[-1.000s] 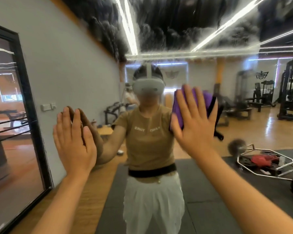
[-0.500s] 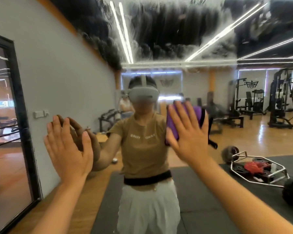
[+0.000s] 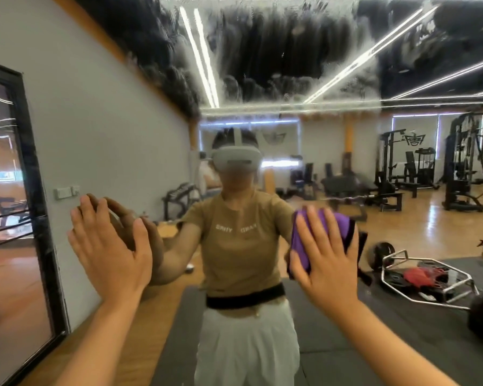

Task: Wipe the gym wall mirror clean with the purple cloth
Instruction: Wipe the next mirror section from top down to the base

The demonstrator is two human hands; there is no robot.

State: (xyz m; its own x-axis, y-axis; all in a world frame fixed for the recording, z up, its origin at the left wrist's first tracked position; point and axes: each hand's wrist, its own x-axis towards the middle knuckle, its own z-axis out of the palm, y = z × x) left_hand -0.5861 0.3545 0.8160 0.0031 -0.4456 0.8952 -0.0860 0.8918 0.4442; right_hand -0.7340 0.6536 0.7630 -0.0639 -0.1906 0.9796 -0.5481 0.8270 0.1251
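The right hand (image 3: pixel 325 254) presses the purple cloth (image 3: pixel 304 240) flat against the mirror (image 3: pixel 276 65) with straight, spread fingers, at about chest height of the reflected person (image 3: pixel 241 246). The left hand (image 3: pixel 109 246) is flat too, its open palm lying on the glass and meeting its own reflection, and it holds nothing. Higher on the mirror there is a wide band of whitish smears, and on the right side the glass reflects gym machines (image 3: pixel 418 174) and a hex bar (image 3: pixel 427 280) that lies on the dark floor mat (image 3: pixel 374 330).

Grey wall (image 3: pixel 101 129), black-framed door (image 3: pixel 37 218)
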